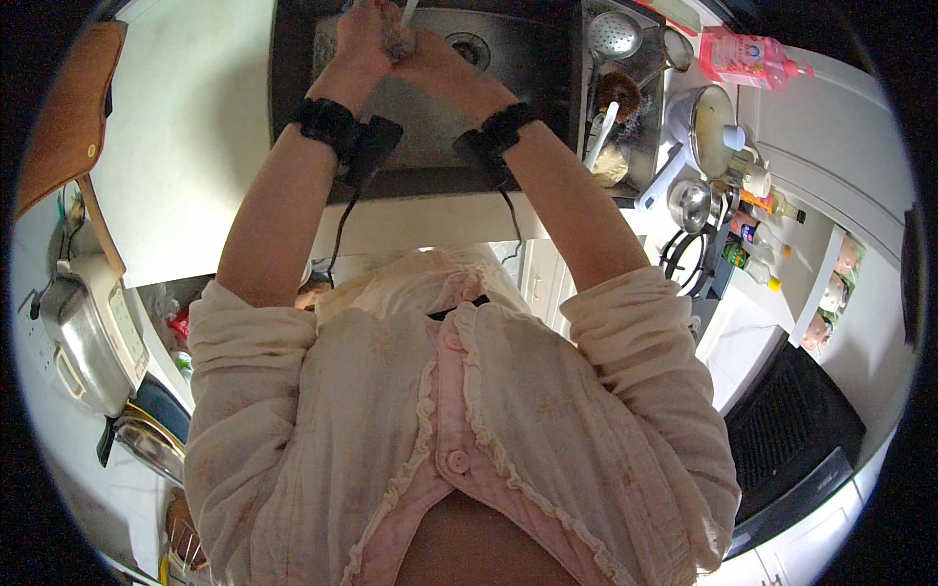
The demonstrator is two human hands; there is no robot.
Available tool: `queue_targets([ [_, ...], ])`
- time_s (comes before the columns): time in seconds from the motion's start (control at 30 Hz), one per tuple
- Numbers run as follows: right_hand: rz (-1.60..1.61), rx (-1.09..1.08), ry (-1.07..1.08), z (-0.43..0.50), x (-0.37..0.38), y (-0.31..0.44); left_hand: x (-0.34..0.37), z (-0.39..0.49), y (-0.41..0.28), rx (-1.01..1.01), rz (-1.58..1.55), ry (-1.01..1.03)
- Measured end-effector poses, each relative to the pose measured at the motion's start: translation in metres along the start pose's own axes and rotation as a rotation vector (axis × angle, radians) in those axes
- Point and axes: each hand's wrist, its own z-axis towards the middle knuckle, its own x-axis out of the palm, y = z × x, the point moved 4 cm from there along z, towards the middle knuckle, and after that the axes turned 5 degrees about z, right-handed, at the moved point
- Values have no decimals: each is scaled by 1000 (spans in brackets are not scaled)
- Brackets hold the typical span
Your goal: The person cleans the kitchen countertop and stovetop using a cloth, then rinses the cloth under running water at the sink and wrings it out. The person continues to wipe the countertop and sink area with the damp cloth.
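Note:
Both hands are together at the top edge of the view, over a dark kitchen sink (440, 139) with a round drain (469, 50). My left hand (366, 36) and my right hand (432, 66) meet around something small and pale or clear between them, too blurred to name. A thin whitish stream or stick shows just above the fingers. Black bands with small boxes are strapped around both wrists, and a cord hangs from each.
Right of the sink, a side tray holds a perforated skimmer (614, 35), a round brown brush (618, 95) and a white handle (601, 135). Beyond stand a pink pump bottle (747, 60), a lidded pot (711, 132), steel bowls (690, 205) and several bottles. Pale counter (190, 146) lies left.

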Motion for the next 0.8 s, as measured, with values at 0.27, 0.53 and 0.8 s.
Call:
queue_targets([
  [0.27, -55, -430, -293, 33, -6, -22, -25, -12, -16, 17, 881, -357],
  [0.53, -472, -319, -405, 73, 9, -6, -13, -17, 26, -240, 259, -241],
  [0.8, -170, 403, -681, 2, -79, -37, 16, -8, 27, 95, 1003, -99],
])
